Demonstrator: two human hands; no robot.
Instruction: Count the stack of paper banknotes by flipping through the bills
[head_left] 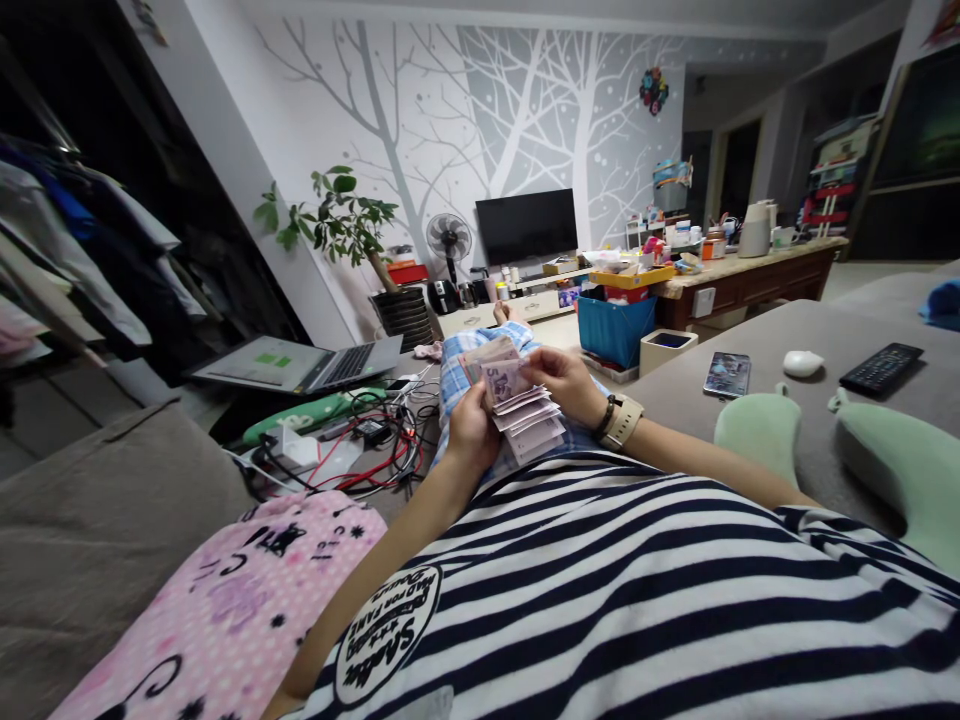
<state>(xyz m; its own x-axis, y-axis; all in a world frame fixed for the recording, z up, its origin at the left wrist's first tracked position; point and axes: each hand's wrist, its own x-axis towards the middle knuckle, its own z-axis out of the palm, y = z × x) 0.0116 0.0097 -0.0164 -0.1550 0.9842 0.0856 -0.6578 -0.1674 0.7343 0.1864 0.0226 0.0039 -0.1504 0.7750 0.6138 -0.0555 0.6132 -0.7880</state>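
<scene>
A fanned stack of purple-grey banknotes (529, 415) rests over my lap, on blue checked trousers (459, 365). My left hand (474, 425) is closed around the left side of the stack, thumb on top. The upper notes stand up and show a figure 5; the lower ones hang folded down toward my striped shirt (600, 560). At the upper right edge of the notes, the fingers of my right hand (564, 380) pinch a note. A watch (622, 420) and a dark bracelet are on my right wrist.
Left of my legs lie tangled cables (390, 440) and an open laptop (330, 365). A pink blanket (247, 600) is beside my left arm. On the sofa at right are a phone (727, 374), a white case (802, 363), a remote (881, 368) and a green neck pillow (900, 470).
</scene>
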